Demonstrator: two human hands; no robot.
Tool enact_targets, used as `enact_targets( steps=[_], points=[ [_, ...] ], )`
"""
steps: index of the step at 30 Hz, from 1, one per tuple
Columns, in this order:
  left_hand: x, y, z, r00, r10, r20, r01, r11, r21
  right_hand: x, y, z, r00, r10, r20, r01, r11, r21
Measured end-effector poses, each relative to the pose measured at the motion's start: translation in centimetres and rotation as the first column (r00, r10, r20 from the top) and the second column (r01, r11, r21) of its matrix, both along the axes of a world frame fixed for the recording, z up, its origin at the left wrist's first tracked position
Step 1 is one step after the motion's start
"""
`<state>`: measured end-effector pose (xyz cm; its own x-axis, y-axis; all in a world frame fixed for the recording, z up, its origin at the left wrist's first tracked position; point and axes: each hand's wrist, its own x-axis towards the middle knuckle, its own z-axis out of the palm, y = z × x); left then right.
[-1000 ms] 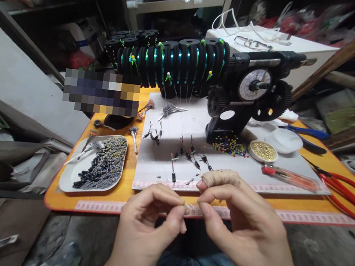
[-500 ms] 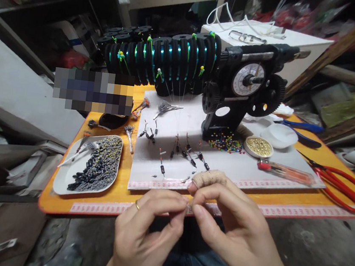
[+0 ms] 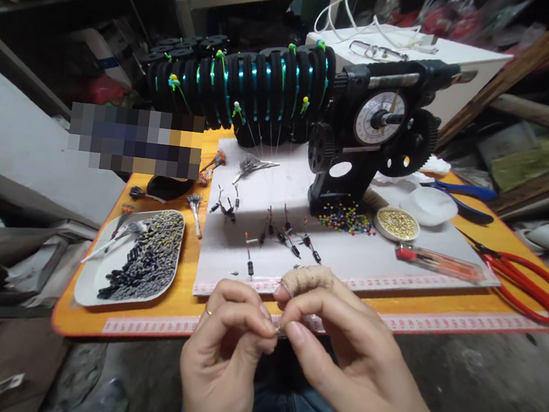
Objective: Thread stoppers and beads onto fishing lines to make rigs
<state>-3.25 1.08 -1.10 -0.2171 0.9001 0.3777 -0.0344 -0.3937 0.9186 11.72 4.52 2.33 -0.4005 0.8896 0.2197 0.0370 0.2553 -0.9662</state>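
My left hand [image 3: 228, 353], with a ring on one finger, pinches thumb against fingertips in front of the table edge. Close beside it, my right hand [image 3: 352, 347] is pinched too, its index finger wrapped in beige tape [image 3: 306, 282]. Whatever lies between the fingertips is too small to name. Beyond the hands, on a white board [image 3: 230, 247], lie several small black-and-orange pieces [image 3: 250, 263] and a tiny grey piece [image 3: 234, 273]. Thin lines run down to the board from a black machine [image 3: 381, 119] carrying a row of black spools with blue-green line [image 3: 253, 88].
To the left stands a white tray [image 3: 84, 287] of small grey and black pieces. At right are coloured beads [image 3: 347, 219], a dish of gold bits [image 3: 398, 225], a box cutter [image 3: 439, 262], red-handled scissors [image 3: 526, 281] and blue-handled pliers [image 3: 464, 190]. A measuring tape [image 3: 152, 325] runs along the front edge.
Both hands have shifted slightly left, and the left hand has turned, with its fingers more curled. The view has moved a little. The things on the table stay in place.
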Motion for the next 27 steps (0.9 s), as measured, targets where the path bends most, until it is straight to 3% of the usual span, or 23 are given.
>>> enact_targets(
  steps=[5,14,23,27],
  points=[
    [-0.1,0.1,0.4,0.997,0.017,-0.08,-0.019,1.0,-0.022,0.3,0.1,0.1,0.998,0.057,-0.033,-0.058,0.998,-0.027],
    [-0.2,0.5,0.9,0.99,0.04,-0.133,-0.052,0.995,-0.086,0.0,0.1,0.0,0.998,-0.055,0.007,0.055,0.998,0.035],
    [-0.3,0.4,0.8,0.995,-0.025,-0.092,0.014,0.993,-0.12,0.2,0.8,-0.1,0.999,0.026,0.019,-0.026,1.0,0.008],
    [-0.2,-0.1,0.7,0.994,-0.103,-0.029,0.098,0.988,-0.119,0.6,1.0,-0.3,0.994,0.036,0.101,-0.044,0.996,0.079]
  ],
)
